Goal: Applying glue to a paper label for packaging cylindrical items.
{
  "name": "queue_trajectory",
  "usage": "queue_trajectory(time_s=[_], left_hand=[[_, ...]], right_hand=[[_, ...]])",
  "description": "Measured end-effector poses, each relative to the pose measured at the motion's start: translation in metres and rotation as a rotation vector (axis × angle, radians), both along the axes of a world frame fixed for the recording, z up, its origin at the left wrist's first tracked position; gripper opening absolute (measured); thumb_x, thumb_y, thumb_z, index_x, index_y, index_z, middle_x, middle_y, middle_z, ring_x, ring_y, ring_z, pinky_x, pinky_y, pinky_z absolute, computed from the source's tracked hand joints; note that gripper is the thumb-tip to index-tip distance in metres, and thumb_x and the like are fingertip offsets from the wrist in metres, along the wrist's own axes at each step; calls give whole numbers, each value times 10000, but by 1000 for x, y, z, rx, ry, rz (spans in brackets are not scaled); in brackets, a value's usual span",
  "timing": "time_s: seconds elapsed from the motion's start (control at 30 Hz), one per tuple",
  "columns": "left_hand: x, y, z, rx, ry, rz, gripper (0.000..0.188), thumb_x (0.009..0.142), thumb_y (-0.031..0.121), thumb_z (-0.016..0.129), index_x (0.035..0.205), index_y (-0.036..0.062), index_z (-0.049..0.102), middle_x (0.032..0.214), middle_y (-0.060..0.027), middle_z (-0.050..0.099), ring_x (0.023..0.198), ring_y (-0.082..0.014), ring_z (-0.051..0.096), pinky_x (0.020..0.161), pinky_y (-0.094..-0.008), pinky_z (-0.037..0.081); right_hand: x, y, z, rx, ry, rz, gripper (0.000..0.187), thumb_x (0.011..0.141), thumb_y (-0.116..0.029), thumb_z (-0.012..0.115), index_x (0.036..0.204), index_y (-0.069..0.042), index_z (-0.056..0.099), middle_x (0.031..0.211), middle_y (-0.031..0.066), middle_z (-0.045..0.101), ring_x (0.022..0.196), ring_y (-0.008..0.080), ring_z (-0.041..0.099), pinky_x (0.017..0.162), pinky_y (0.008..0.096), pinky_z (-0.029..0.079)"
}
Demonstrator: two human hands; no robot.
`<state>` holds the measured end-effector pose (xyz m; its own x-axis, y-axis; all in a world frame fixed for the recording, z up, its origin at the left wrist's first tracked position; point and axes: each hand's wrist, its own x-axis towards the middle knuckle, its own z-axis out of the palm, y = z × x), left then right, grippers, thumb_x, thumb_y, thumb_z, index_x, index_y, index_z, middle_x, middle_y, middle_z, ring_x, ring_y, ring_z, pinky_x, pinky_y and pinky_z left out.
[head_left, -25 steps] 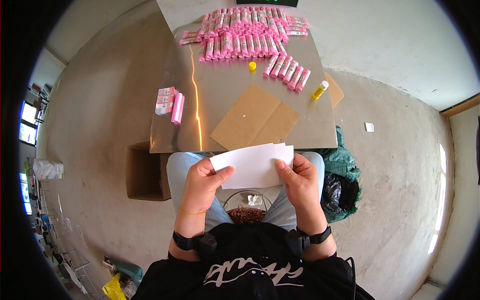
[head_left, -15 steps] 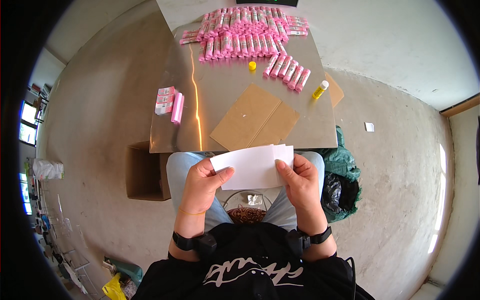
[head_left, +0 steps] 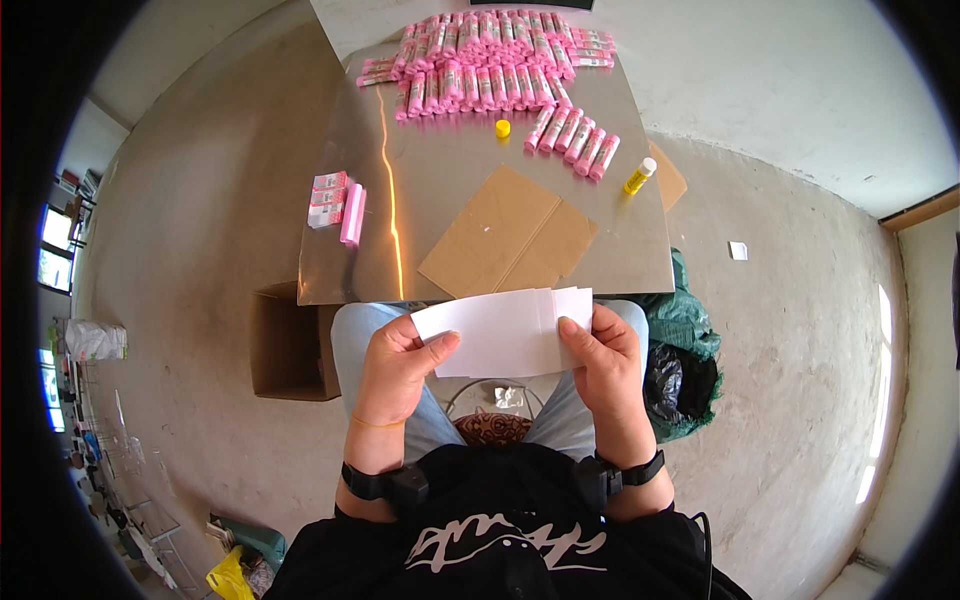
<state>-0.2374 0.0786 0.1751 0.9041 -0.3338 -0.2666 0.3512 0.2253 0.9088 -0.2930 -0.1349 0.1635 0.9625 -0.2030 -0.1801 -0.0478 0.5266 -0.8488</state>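
Above my lap, just off the table's near edge, both hands hold several white paper slips (head_left: 495, 335) that overlap in a fanned stack. My left hand (head_left: 398, 365) pinches the left end, thumb on top. On the right end, where the slips' edges are staggered, my right hand (head_left: 607, 360) grips with its thumb pressed on the face. The fingers under the paper are partly hidden. Beyond the slips lies a flat piece of brown cardboard (head_left: 505, 232) with a crease across it. A yellow glue stick (head_left: 640, 177) without its cap stands to the right; a yellow cap (head_left: 502, 129) sits farther back.
Many pink rolls (head_left: 480, 88) with labels are piled at the back of the metal table (head_left: 350, 270). At its left lie printed labels (head_left: 327, 200) and an unlabelled pink roll (head_left: 352, 214). A cardboard box (head_left: 290, 345) and a green sack (head_left: 685, 330) stand on the floor.
Both hands have spread slightly apart, the left one a little leftward and the right one rightward. The slips fan out somewhat wider at the right end.
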Motion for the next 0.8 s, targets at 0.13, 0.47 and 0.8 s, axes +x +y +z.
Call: queue_trajectory(time_s=[0.13, 0.47, 0.8], left_hand=[[1, 2, -1, -28, 11, -2, 248, 836, 48, 671, 1080, 12, 646, 922, -10, 664, 777, -49, 571, 635, -180, 411], [2, 6, -14, -7, 43, -12, 274, 835, 26, 658, 1102, -30, 630, 1019, -86, 675, 900, -126, 630, 787, -246, 485], [3, 4, -9, -56, 56, -15, 259, 829, 36, 668, 1080, -20, 640, 993, -84, 682, 884, -127, 635, 769, -244, 488]], right_hand=[[1, -1, -1, 8, -14, -6, 221, 897, -136, 643, 1036, 34, 617, 929, 38, 658, 823, 81, 589, 741, 220, 463], [-1, 0, -4, 15, -8, 19, 227, 911, -92, 600, 1089, 49, 595, 998, 88, 660, 897, 138, 609, 816, 266, 476], [2, 0, -4, -25, -8, 16, 219, 903, -94, 615, 1074, 42, 605, 979, 86, 668, 849, 131, 626, 779, 263, 492]])
